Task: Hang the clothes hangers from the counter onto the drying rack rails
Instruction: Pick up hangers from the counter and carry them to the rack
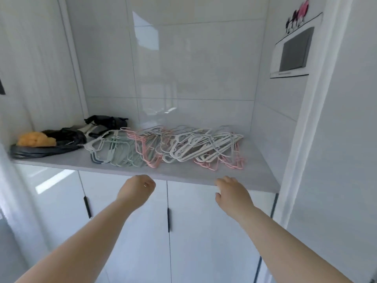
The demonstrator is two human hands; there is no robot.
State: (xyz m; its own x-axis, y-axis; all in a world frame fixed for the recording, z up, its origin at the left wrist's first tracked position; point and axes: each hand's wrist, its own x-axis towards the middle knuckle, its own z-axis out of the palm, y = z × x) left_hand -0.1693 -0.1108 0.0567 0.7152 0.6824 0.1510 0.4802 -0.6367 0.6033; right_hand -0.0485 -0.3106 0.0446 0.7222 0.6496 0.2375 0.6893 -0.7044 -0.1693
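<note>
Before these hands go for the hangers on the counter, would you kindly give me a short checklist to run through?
1. Hangers at hand: the pile of hangers lies on the counter, close ahead of both hands: ok.
2. Hands free: the left hand, fingers curled, and the right hand hold nothing: ok.
3. Hangers separate enough to lift singly: they overlap in a tangle: not ok.
4. Black bag apart from the pile: it lies at the pile's left end, contact unclear: cannot tell.
5. Drying rack rails ready: not in view: cannot tell.
</note>
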